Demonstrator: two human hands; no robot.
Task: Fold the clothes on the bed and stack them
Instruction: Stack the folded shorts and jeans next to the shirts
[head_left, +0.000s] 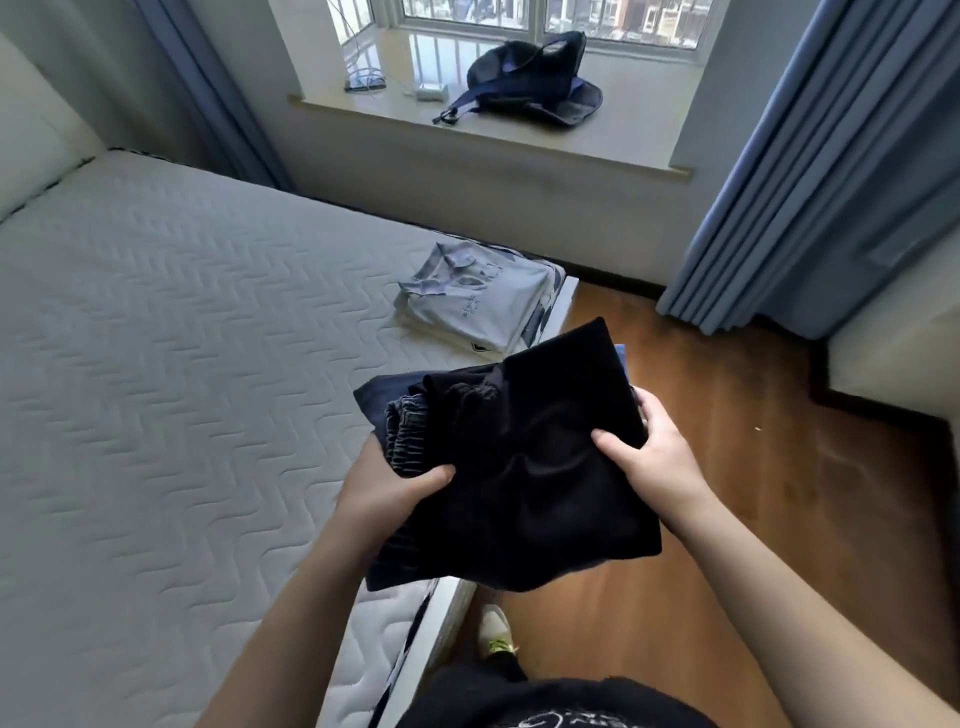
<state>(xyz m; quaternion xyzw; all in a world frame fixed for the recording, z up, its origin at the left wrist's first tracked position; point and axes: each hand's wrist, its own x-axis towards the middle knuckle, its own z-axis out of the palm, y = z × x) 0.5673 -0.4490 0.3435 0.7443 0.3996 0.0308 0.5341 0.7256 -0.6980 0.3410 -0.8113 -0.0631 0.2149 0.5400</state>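
— Two hands on one bundle, is that it?
— Yes. The left hand (395, 486) grips the near left edge of the dark clothes (519, 467), thumb on top, fingers underneath. The right hand (649, 452) clamps the right edge the same way, thumb pressed into the black cloth.
— Where is the bundle relative to the bed (156, 338)?
— Held up over its near right edge, partly above the wooden floor (727, 493). A black piece lies on top; a denim waistband (408, 436) shows at its left side.
— Anything already on the bed?
— A folded pale shirt (483, 301) sits on a stack at the bed's far right corner, apart from the bundle.
— Beyond the bed?
— A dark bag (535, 78) rests on the windowsill (363, 109).
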